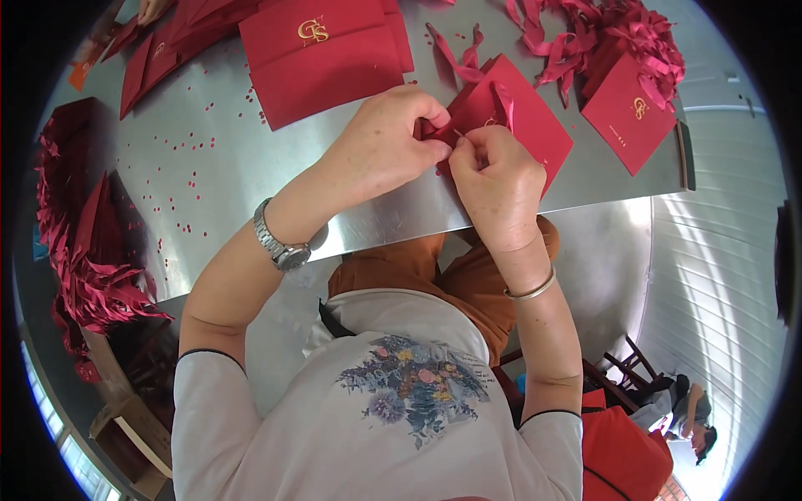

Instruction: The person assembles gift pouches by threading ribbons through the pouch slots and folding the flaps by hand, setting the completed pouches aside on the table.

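Note:
A red paper gift bag (539, 113) lies slantwise at the table's front edge, with a red ribbon (504, 98) looped over its face. My left hand (393, 138) is closed on the bag's left edge, thumb and forefinger bent around it. Close beside it, my right hand (501, 179) lies over the lower part of the bag in a pinch. Something thin and pale shows at its fingertips, too small to name. Part of the bag's print is covered by the right hand.
Flat red bags (322, 71) are stacked at the far middle. Beyond the right hand are another red bag (631, 117) and a heap of ribbons (643, 50). Ribboned bags (92, 250) hang at the left edge. Small red paper dots (192, 146) dot the metal table (242, 225). Another person's hand (153, 10) shows far left.

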`<state>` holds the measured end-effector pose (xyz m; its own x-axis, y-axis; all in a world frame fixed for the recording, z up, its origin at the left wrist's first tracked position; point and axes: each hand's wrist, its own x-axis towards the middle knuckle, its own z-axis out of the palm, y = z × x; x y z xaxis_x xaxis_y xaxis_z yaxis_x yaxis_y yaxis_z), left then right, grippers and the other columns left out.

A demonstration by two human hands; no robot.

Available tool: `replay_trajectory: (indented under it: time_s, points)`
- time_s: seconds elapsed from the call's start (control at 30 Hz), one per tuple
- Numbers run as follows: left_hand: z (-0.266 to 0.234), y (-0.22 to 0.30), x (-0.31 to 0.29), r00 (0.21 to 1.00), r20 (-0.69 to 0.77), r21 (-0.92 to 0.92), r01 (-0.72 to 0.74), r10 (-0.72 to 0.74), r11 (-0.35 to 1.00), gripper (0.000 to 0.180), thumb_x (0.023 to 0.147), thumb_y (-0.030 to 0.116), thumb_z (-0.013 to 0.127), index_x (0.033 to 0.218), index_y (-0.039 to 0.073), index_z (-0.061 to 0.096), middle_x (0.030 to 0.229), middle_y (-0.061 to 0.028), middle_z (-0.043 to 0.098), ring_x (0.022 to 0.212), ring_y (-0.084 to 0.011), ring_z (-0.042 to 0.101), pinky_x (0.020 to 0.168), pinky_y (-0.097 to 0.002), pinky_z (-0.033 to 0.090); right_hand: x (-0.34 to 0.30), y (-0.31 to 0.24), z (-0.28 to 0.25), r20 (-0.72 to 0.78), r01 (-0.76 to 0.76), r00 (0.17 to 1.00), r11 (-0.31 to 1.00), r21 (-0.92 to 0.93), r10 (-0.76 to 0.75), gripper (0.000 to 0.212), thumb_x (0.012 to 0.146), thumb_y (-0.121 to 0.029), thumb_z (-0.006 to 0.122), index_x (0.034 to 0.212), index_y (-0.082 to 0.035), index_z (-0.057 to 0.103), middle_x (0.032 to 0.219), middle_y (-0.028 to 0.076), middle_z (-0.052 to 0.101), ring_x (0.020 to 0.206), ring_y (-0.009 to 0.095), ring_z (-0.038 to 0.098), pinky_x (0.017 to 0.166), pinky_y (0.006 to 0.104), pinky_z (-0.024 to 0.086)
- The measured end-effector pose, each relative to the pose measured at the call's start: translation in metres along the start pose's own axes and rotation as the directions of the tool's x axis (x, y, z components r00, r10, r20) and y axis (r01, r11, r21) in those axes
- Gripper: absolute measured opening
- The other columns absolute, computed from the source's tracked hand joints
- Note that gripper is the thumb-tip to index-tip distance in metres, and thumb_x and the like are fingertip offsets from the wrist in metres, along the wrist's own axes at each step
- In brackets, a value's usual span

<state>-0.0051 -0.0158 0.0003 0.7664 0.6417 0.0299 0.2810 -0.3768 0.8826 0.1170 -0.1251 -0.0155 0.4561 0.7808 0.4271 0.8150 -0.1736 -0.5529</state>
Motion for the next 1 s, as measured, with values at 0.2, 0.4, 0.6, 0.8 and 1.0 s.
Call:
replay_trajectory:
  time_s: [0.2, 0.4, 0.6, 0.8, 1.0]
  points:
    - [0.005, -0.007, -0.001, 0.998, -0.039, 0.087, -0.047, 0.051, 0.995, 0.011, 0.077, -0.001, 0.068, 0.086, -0.003, 0.062, 0.085, -0.0080, 0.060, 0.075, -0.0171, 0.060, 0.066, -0.0293, 0.049, -0.002, 0.001, 0.005, -0.008, 0.202, 0.979, 0.972, -0.118, -0.205, 0.012, 0.076, -0.010, 0.067, 0.071, -0.007, 0.056, 0.061, 0.008, 0.061, 0.052, 0.027, 0.061, 0.045, 0.0372, 0.049]
    - [0.000, -0.009, 0.001, 0.999, 0.039, -0.040, -0.010, 0.011, 0.999, 0.007, 0.081, -0.003, 0.063, 0.087, -0.003, 0.063, 0.092, -0.0082, 0.061, 0.079, -0.0173, 0.061, 0.070, -0.0283, 0.049, 0.002, 0.003, 0.009, 0.037, 0.259, 0.966, 0.957, -0.128, -0.257, 0.012, 0.078, -0.010, 0.066, 0.071, -0.007, 0.056, 0.061, 0.008, 0.060, 0.052, 0.027, 0.061, 0.046, 0.0369, 0.049]
    - [-0.001, -0.014, 0.005, 0.978, -0.072, 0.033, -0.194, 0.196, 0.980, 0.011, 0.085, -0.002, 0.061, 0.093, 0.000, 0.066, 0.104, -0.0096, 0.060, 0.082, -0.0175, 0.061, 0.073, -0.0285, 0.048, 0.001, 0.003, 0.005, -0.018, 0.113, 0.993, 0.993, 0.034, -0.113, 0.008, 0.079, -0.008, 0.067, 0.075, -0.007, 0.060, 0.063, 0.009, 0.061, 0.054, 0.027, 0.062, 0.048, 0.0370, 0.049]
    - [-0.008, -0.015, 0.013, 0.934, 0.042, 0.217, -0.356, 0.356, 0.909, 0.011, 0.079, -0.002, 0.064, 0.090, 0.001, 0.065, 0.108, -0.0124, 0.059, 0.085, -0.0257, 0.061, 0.073, -0.0326, 0.049, -0.001, 0.006, 0.005, -0.047, 0.189, 0.981, 0.981, 0.029, -0.188, 0.008, 0.078, -0.008, 0.068, 0.077, -0.007, 0.059, 0.063, 0.007, 0.059, 0.054, 0.025, 0.061, 0.048, 0.0359, 0.048]
    - [-0.005, -0.012, 0.012, 0.867, 0.021, 0.331, -0.475, 0.497, 0.815, 0.014, 0.071, -0.004, 0.068, 0.083, 0.003, 0.065, 0.108, -0.0102, 0.060, 0.085, -0.0261, 0.060, 0.070, -0.0346, 0.049, -0.002, 0.008, -0.005, 0.002, 0.388, 0.920, 0.908, -0.157, -0.393, 0.009, 0.078, -0.009, 0.068, 0.081, -0.008, 0.059, 0.063, 0.003, 0.053, 0.054, 0.019, 0.058, 0.045, 0.0312, 0.045]
